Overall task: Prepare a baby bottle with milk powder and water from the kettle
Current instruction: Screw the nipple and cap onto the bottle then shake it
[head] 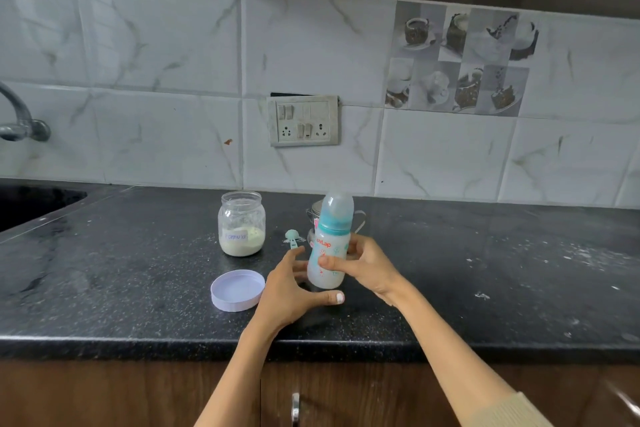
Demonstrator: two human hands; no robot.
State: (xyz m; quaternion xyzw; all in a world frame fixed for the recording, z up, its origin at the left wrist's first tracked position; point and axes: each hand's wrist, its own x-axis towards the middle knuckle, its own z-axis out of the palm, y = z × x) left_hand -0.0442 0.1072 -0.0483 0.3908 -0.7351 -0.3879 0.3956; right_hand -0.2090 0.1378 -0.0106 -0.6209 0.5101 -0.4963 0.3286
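While the right hand (360,265) grips the capped, upright baby bottle (329,246), the left hand (294,284) hovers spread and empty just to its left above the bench (138,288).

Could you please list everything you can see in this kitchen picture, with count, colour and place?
Baby bottle: one, teal collar, clear cap, held above counter centre.
Formula jar: one, clear glass, open, left of bottle.
Lid: one, white, counter front of jar.
Scoop: one, teal, between jar and bottle.
Metal vessel: one, steel, behind bottle.
Switchboard: one, white, wall.
Tap: one, steel, far left.
Right hand: one, grip on bottle.
Left hand: one, open beside bottle.
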